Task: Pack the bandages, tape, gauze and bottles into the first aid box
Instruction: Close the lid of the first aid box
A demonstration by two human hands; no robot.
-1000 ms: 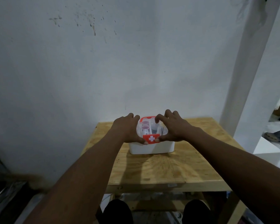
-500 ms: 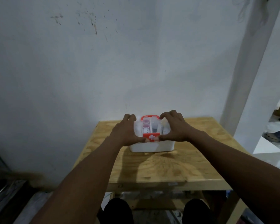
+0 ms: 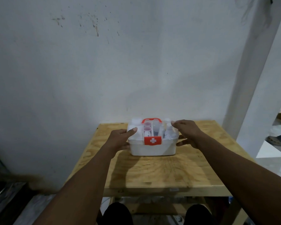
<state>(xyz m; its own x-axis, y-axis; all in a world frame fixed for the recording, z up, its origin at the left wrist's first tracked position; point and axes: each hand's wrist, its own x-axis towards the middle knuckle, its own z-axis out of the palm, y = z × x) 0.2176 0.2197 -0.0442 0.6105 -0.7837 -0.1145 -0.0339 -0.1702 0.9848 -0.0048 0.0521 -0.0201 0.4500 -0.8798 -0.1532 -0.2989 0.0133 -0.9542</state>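
First aid box [image 3: 152, 147], white plastic with a clear lid and red latch, sits mid-back on the plywood table [image 3: 152, 172]. Left hand [image 3: 120, 140] and right hand [image 3: 187, 133] clasp its ends, thumbs on the lid, probably to press it shut.

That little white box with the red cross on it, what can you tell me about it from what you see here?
The first aid box is a small white plastic tub with a clear lid, a red handle on top and a red latch bearing a white cross at the front. The lid looks down over it. Through it show bottles and small round containers. It sits upright toward the back of a wooden table, near the wall. The left hand grips its left end and the right hand its right end.
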